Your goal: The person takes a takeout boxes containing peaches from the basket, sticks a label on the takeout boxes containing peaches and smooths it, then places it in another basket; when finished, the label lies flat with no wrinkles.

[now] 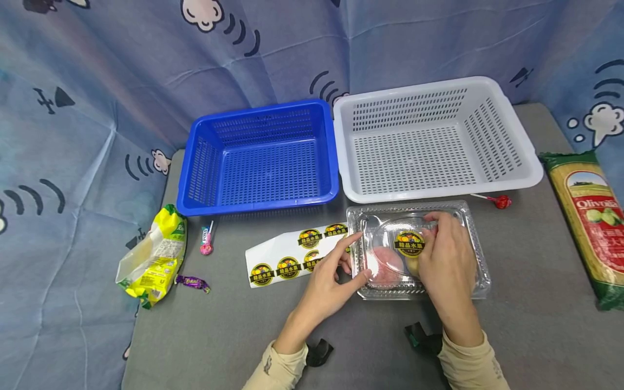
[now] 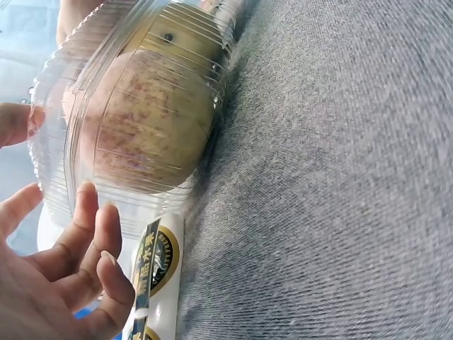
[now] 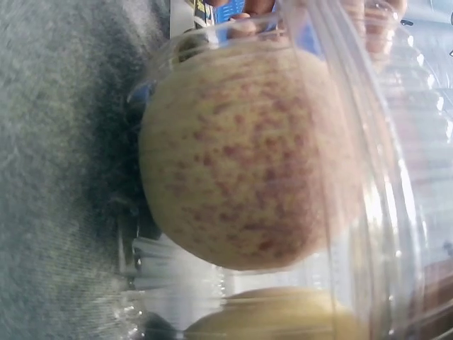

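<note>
A clear plastic clamshell box (image 1: pixel 421 292) lies closed on the grey cloth, with a round black-and-yellow fruit sticker (image 1: pixel 409 244) on its lid. Inside are a pinkish, red-speckled round fruit (image 2: pixel 152 120) and a yellow fruit (image 2: pixel 185 35). My left hand (image 1: pixel 329 284) touches the box's left side, index finger and thumb spread apart along the edge. On top of the lid, my right hand (image 1: pixel 449 260) presses beside the sticker with its fingertips, partly covering the fruit below. A white sheet of the same stickers (image 1: pixel 273 252) lies to the left, its right end behind my left hand.
Behind the box stand a blue basket (image 1: pixel 258 208) and a white basket (image 1: pixel 439 190). Lollipops (image 1: pixel 207 241), a purple-wrapped candy (image 1: pixel 193 283) and a yellow-green bag (image 1: pixel 158 254) lie left. A red lollipop (image 1: pixel 502 202) and an Olivoilà pack (image 1: pixel 592 222) are right.
</note>
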A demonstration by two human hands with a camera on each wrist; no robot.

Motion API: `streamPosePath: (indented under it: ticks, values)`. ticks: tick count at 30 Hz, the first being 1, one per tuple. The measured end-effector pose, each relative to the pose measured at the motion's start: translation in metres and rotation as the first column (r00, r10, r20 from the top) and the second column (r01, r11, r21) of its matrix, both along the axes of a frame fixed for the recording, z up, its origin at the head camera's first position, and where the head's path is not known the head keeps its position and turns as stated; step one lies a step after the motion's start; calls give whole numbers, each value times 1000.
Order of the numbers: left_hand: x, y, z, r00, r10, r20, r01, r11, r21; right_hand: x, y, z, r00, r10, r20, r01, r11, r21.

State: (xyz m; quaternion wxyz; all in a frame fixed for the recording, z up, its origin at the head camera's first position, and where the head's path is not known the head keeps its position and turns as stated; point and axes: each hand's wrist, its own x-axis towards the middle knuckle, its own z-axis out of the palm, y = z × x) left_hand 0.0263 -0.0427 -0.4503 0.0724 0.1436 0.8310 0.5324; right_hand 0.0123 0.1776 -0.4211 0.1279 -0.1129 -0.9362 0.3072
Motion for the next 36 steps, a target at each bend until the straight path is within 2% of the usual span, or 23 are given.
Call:
streamPosePath:
  ticks: [9,20,36]
  values:
    - [0,0,0,1000,-4,15,4,1000,0,2,-1,-2,999,-5,-44,4,1000,-8]
    - [0,0,-1,1000,-9,15,9,1000,-2,1,0,-4,999,38,-36,-35,995,96]
    - [0,0,-3,1000,-8,22,8,1000,-1,2,-1,-1,999,28,-38,-28,999,25]
